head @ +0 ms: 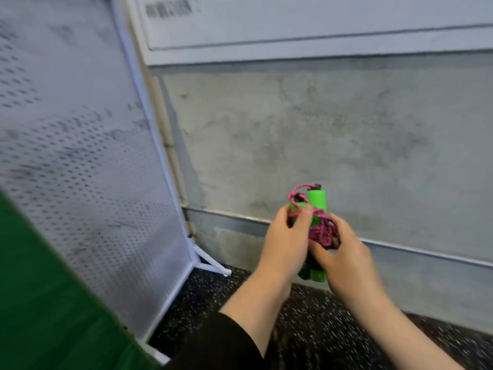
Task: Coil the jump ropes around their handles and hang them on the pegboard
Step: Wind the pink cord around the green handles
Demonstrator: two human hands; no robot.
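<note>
**Coil nearly bound, but loose end could slip**

Your left hand [286, 236] grips the two green handles [316, 206] held upright together, while your right hand [344, 252] pinches the pink rope [324, 231] wound around them. Ease either grip and the turns may spring loose. The white pegboard [80, 156] stands well to your left; no hook shows on it, so finding one may delay hanging.

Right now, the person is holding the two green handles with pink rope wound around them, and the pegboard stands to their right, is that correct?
Not quite: the head view shows the pegboard on their left. Both the left hand and right hand do hold the green handles wound with pink rope.
</note>
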